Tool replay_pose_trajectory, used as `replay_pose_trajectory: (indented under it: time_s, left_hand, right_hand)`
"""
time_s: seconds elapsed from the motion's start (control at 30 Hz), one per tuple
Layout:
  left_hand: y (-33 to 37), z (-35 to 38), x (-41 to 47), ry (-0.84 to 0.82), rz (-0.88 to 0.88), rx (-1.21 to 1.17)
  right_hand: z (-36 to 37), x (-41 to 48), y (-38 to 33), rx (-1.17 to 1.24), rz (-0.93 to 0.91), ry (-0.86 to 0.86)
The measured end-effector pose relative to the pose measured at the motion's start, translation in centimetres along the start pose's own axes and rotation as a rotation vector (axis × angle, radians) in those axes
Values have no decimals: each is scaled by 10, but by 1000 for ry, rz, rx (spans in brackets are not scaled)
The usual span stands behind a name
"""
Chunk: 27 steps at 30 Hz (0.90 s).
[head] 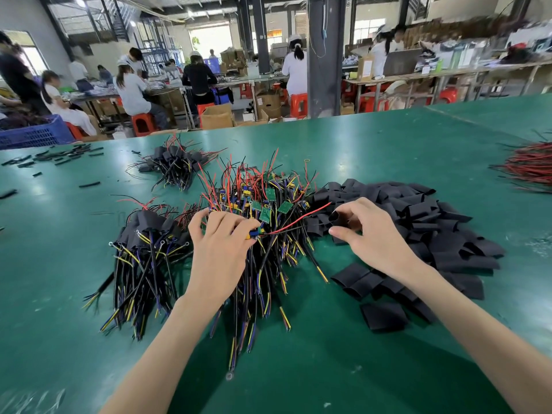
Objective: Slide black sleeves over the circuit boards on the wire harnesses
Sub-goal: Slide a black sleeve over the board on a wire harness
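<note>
A heap of wire harnesses with bare green circuit boards (265, 204) lies in the middle of the green table (298, 369). My left hand (219, 243) pinches one harness (254, 233) at its yellow and blue parts, and its red wire runs off to the right. A big pile of flat black sleeves (418, 222) lies to the right. My right hand (370, 231) rests on that pile's left edge, fingers curled at a black sleeve (336, 218). Whether it holds the sleeve firmly is unclear.
Two bundles of sleeved harnesses lie at the left (149, 234) and further back (176, 162). Thin black tube pieces (65, 156) are scattered far left. Red and black wires (528, 168) lie at the right edge. A blue crate (33, 134) and seated workers are beyond the table.
</note>
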<state>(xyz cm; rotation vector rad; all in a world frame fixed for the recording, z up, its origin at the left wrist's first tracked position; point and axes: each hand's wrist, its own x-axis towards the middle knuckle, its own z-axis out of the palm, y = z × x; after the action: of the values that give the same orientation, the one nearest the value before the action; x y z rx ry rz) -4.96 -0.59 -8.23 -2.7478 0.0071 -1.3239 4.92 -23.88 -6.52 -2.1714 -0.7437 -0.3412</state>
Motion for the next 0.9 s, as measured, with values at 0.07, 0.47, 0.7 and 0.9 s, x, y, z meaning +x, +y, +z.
replay_pose_trajectory:
  time_s: [0.07,0.47,0.7,0.9]
  left_hand:
    - [0,-1,0,3,7,-4]
    - [-2,1,-1,25,-45,-19]
    - [-3,2,-2,31,-40,-19]
    - [-3,1,-2,15,-37,-19]
  right_hand:
    - [0,0,0,-2,-4,-1]
    - [-2,-1,4,-81,-24,-36]
    - [0,-1,6,-102,-16,-80]
    - [-1,-2,2,-53,-41,-30]
